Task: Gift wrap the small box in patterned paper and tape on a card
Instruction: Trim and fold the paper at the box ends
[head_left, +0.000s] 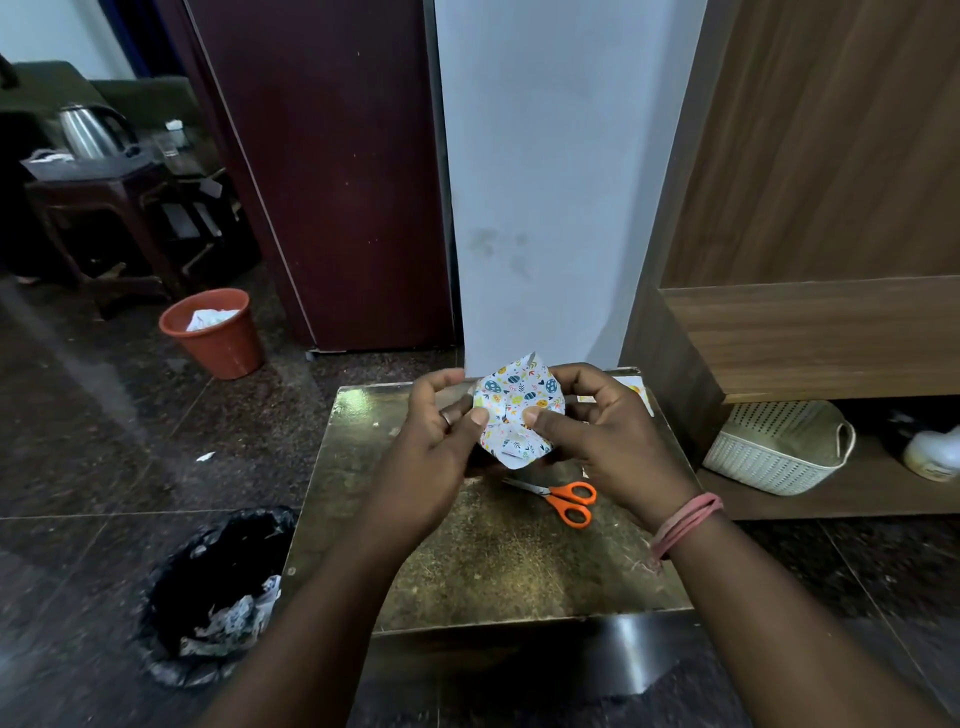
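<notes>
Head view: both hands hold the small box (519, 410) up above the far half of the gold worktop (498, 561). Box is covered in white patterned paper (524, 387) with egg and leaf prints; loose flaps stick out at its top and bottom edges.

Left hand (441, 431): fingers curled round the left side of the box, thumb tip pressing the paper on the facing side. A ring shows on one finger.

Right hand (592, 421): fingers curled round the right side of the box, thumb tip pressing the paper just beside the left thumb. The two thumbs pinch the fold between them, near the middle of the face. Pink bands (685, 522) sit on the right wrist.

Orange-handled scissors (566, 499) lie on the worktop just below the box, blades pointing left, under the right hand. A piece of patterned paper or card (636, 389) lies on the worktop behind the right hand; which it is, cannot tell.

Left of the worktop, on the floor: a black-lined bin (218, 597) holding crumpled paper, and farther back a red-brown bucket (213, 332). Right of the worktop: a white woven basket (779, 447) on a low shelf.
</notes>
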